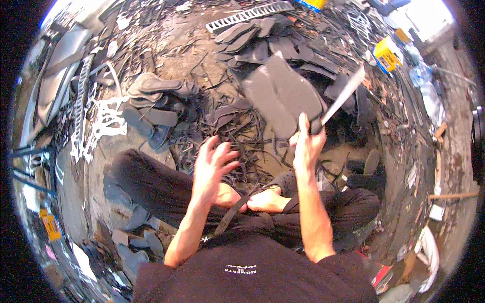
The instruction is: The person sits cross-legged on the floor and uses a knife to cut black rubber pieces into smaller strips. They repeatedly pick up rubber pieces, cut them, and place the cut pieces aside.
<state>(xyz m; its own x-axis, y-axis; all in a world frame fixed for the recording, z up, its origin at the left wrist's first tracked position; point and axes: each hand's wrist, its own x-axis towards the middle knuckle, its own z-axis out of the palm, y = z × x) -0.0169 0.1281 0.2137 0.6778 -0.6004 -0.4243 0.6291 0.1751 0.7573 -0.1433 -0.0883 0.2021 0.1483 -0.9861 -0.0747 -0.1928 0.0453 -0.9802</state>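
Lettering (241, 268), white, across black shirt (202, 283); right fingers (319, 135) around knife (346, 92) against grey sheeting (298, 86), left fingers (208, 145) loosely spread.

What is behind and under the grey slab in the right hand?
Beyond the top edge of the grey slab, dark sole-shaped pieces are piled; dark strips lie scattered past its lower left. Whatever lies directly beneath is covered.
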